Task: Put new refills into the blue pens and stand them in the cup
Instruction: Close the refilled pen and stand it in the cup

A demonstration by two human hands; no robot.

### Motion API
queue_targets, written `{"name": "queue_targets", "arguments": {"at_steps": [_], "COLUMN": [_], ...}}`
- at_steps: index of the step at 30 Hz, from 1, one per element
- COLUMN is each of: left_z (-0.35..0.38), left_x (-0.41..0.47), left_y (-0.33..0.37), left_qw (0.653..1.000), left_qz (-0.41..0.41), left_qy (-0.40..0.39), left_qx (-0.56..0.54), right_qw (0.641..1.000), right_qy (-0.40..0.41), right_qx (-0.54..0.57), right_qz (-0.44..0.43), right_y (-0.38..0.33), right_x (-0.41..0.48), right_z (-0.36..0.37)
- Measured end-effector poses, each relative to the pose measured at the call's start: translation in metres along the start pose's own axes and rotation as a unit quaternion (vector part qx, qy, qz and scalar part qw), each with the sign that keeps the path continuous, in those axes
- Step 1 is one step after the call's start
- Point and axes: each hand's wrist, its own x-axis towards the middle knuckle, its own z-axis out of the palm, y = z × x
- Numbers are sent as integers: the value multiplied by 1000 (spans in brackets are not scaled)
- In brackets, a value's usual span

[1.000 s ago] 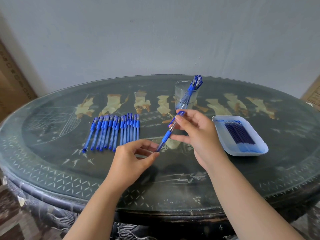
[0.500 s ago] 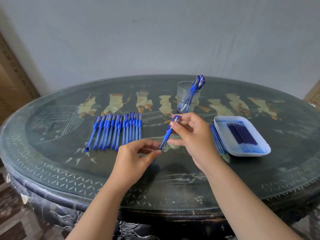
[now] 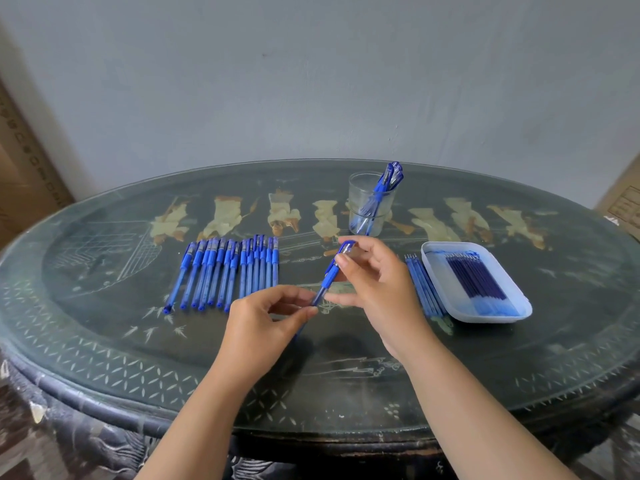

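Note:
Both hands hold one blue pen (image 3: 329, 274) slanted above the middle of the table. My right hand (image 3: 375, 289) pinches its upper capped end, and my left hand (image 3: 265, 322) pinches its lower barrel end. A clear cup (image 3: 370, 204) at the back holds a few blue pens leaning right. A row of several blue pens (image 3: 228, 273) lies left of my hands. A white tray (image 3: 512, 306) on the right holds several dark blue refills (image 3: 474, 277). A few loose refills (image 3: 424, 289) lie beside the tray's left edge.
The oval dark table (image 3: 104, 358) has a glass top with inlaid figures and a raised rim. A grey wall stands behind it. Cardboard boxes (image 3: 24, 168) lean at the far left, and another box (image 3: 623, 202) is at the far right.
The hands have drawn the pen lower and closer to me, away from the cup. The view tilted slightly, so the loose refills beside the tray came into sight.

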Motion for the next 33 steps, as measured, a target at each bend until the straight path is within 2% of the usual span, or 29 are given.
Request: {"name": "queue_targets", "arguments": {"at_steps": [5,10,16,20,23,28,33], "left_z": [3,-2,-5,-7,-6,-4,-2], "left_x": [3,6,9,11,11,12,13], "left_y": [-2,-6,-6,-9,-10,-12,-14], "left_qw": [997,966,957,956,956,956,962], "left_qz": [-29,-90,-92,-83,-80,-78,-76], "left_qy": [5,84,123,147,151,158,145], "left_qx": [-76,-227,-245,-241,-238,-236,-217], "right_qw": [999,989,935,906,896,885,874], "right_qy": [15,126,241,276,269,199,149], "right_qx": [-24,-18,-139,-172,-212,-352,-419], "right_qz": [-25,-74,-221,-271,-283,-231,-194], "right_y": [-5,-29,-70,-86,-85,-74,-57], "right_x": [4,28,81,110,130,150,165], "right_z": [-1,-21,-40,-41,-42,-46,-53]}}
